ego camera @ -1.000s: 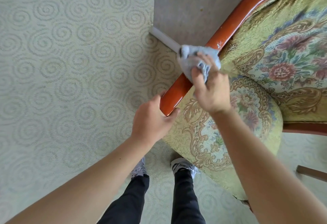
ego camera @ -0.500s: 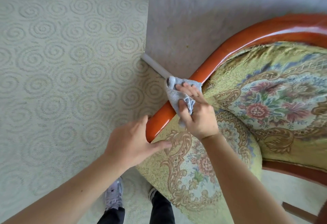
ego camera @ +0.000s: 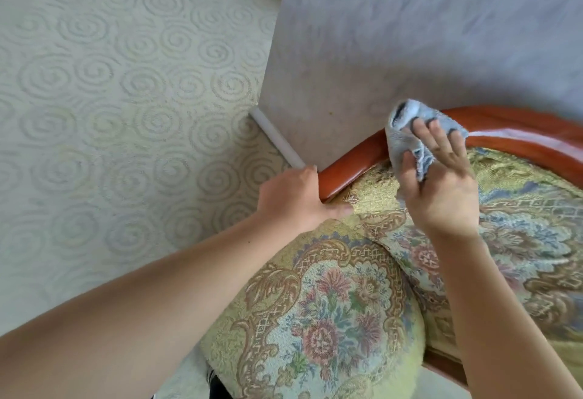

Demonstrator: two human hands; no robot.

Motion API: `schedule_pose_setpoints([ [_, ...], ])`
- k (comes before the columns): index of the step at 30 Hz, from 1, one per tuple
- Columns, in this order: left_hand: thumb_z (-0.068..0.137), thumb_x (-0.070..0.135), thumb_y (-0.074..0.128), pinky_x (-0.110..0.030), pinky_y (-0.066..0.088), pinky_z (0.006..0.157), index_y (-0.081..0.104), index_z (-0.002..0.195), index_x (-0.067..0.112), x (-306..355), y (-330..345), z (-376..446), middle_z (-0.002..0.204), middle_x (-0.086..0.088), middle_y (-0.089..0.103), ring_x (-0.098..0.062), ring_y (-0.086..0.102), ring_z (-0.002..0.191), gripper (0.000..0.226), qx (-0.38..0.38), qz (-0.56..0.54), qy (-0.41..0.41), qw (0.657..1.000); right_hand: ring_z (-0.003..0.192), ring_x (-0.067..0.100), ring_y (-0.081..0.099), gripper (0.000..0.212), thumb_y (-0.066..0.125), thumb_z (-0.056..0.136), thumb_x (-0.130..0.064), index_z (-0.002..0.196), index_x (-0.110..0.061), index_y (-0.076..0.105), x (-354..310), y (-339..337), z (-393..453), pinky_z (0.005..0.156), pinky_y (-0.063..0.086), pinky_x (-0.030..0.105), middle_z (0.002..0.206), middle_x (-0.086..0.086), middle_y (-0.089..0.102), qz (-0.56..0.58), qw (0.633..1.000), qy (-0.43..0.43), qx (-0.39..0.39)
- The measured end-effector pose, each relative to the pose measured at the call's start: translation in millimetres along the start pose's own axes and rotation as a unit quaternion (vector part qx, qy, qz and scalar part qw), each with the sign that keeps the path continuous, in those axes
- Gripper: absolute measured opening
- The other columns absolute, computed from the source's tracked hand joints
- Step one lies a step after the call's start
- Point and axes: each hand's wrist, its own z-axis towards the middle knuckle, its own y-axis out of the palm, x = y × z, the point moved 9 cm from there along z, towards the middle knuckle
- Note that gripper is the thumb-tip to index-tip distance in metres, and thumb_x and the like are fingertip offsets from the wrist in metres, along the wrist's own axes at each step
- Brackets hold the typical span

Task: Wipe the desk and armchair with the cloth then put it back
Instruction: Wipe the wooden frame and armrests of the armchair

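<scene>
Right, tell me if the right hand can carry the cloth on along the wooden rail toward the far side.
Probably yes. The right hand holds the cloth on the wooden rail, and the rail's curve ahead is bare. The left hand grips the near end, behind it.

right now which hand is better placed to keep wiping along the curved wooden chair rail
Right hand: it already grips the blue-grey cloth on the curved red-brown wooden rail. Left hand grips the rail's end, bracing.
</scene>
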Motion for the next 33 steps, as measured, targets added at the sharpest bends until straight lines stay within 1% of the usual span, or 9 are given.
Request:
schedule_pose_setpoints([
  [7,0.067,0.09,0.056,-0.027,0.044,0.046,0.049,0.074,0.028,-3.6,11.1,12.5,0.059,0.011,0.053,-0.011,0.056,0.05,0.063,0.016,-0.026,-0.007,1.0,0.134,0.037,0.047,0.037,0.05,0.098,-0.015,0.127,0.006,0.061,-23.7,15.4,-12.6,0.114,0.035,0.053,0.136,0.017,0.057,0.062,0.997,0.018,0.052],
  [10,0.057,0.095,0.04,-0.026,0.035,0.046,0.04,0.061,0.027,-3.9,8.9,13.2,0.051,0.011,0.048,-0.013,0.051,0.046,0.068,0.021,-0.041,-0.005,0.999,0.135,0.036,0.046,0.04,0.049,0.097,-0.018,0.128,0.003,0.062,-40.1,26.4,-17.9,0.114,0.036,0.054,0.138,0.019,0.057,0.101,0.995,-0.024,0.003],
  [14,0.059,0.096,0.041,-0.026,0.043,0.046,0.05,0.066,0.025,-3.4,11.2,13.2,0.05,0.007,0.056,-0.011,0.058,0.045,0.072,-0.008,-0.059,-0.003,0.998,0.134,0.026,0.051,0.043,0.045,0.103,-0.032,0.127,-0.003,0.066,-25.5,13.2,-2.9,0.11,0.042,0.049,0.137,0.011,0.06,0.029,0.992,-0.114,-0.037],
  [17,0.063,0.098,0.044,-0.027,0.048,0.043,0.053,0.07,0.026,-2.9,14.6,11.3,0.05,0.007,0.058,-0.01,0.058,0.041,0.073,-0.031,-0.058,-0.002,0.998,0.13,0.026,0.055,0.038,0.05,0.102,-0.029,0.125,-0.003,0.067,16.3,-15.3,18.8,0.11,0.043,0.047,0.134,0.011,0.062,-0.022,0.998,-0.055,0.01],
  [20,0.051,0.107,0.022,-0.032,0.055,0.046,0.053,0.073,0.025,-3.4,14.3,11.2,0.052,0.005,0.059,-0.013,0.059,0.042,0.091,-0.032,-0.047,-0.012,0.998,0.131,0.03,0.053,0.036,0.048,0.103,-0.02,0.125,0.003,0.064,70.8,-51.1,22.4,0.115,0.037,0.044,0.135,0.015,0.06,-0.075,0.993,0.068,0.065],
  [23,0.048,0.109,0.016,-0.03,0.052,0.046,0.052,0.073,0.026,-5.8,14.9,13.6,0.052,0.006,0.057,-0.014,0.059,0.043,0.094,-0.03,-0.038,-0.015,0.999,0.135,0.034,0.047,0.037,0.043,0.103,-0.015,0.127,0.007,0.06,114.2,-84.9,4.7,0.119,0.028,0.041,0.139,0.018,0.055,-0.105,0.97,0.193,0.107],
  [27,0.054,0.107,0.018,-0.032,0.054,0.047,0.054,0.075,0.028,-6.0,14.1,14.3,0.052,0.007,0.058,-0.012,0.059,0.043,0.089,-0.011,-0.024,-0.015,1.0,0.138,0.023,0.037,0.044,0.041,0.098,-0.016,0.136,0.002,0.055,116.6,-92.0,-7.5,0.118,0.028,0.051,0.141,0.003,0.048,-0.039,0.924,0.328,0.195],
  [29,0.055,0.106,0.017,-0.028,0.046,0.041,0.054,0.075,0.028,-5.5,13.0,12.0,0.05,0.007,0.057,-0.011,0.057,0.041,0.088,-0.017,-0.023,-0.017,0.999,0.139,0.03,0.038,0.046,0.039,0.098,-0.019,0.136,0.003,0.054,95.8,-71.4,5.8,0.118,0.027,0.053,0.142,0.014,0.051,-0.021,0.928,0.323,0.185],
  [33,0.062,0.1,0.036,-0.024,0.031,0.039,0.054,0.069,0.024,-1.7,8.2,12.7,0.048,0.005,0.055,-0.011,0.054,0.04,0.078,-0.024,-0.018,-0.038,0.999,0.139,0.036,0.042,0.046,0.044,0.092,-0.018,0.13,0.002,0.061,13.7,-6.9,16.5,0.119,0.026,0.052,0.138,0.018,0.057,0.056,0.977,0.185,0.086],
])
